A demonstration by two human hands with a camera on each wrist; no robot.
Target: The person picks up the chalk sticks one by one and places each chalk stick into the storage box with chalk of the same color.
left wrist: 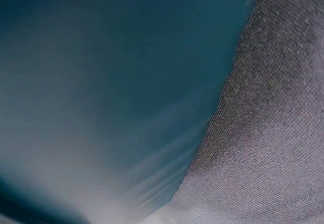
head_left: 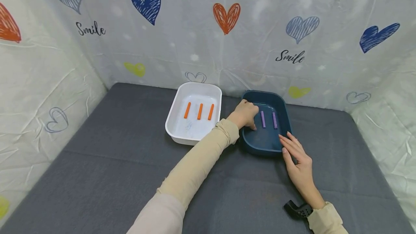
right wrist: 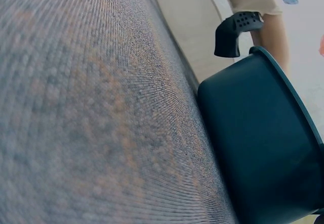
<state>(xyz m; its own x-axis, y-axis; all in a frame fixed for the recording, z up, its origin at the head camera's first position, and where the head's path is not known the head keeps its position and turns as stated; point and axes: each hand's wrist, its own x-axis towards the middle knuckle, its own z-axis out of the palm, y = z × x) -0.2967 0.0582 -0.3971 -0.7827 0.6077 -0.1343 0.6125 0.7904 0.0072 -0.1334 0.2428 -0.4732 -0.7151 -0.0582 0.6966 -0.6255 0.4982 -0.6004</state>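
Two short purple sticks (head_left: 268, 120) lie side by side inside a dark blue tray (head_left: 264, 143). My left hand (head_left: 245, 113) reaches over the tray's left rim, its fingers bent down inside, left of the sticks. Whatever may be between those fingers is hidden. At the tray's front right corner, my right hand (head_left: 299, 163) touches the rim with fairly straight fingers. The left wrist view is filled mostly by the tray's blurred blue wall (left wrist: 152, 82). Seen from the right wrist, the tray's outer side (right wrist: 263, 143) stands on the cloth, with the left forearm beyond it.
A white tray (head_left: 182, 138) holding three orange sticks (head_left: 200, 112) stands left of the blue one, beneath my left forearm's reach. Grey cloth (head_left: 113, 176) covers the table. Behind it hangs a pale curtain (head_left: 191, 39) printed with hearts.
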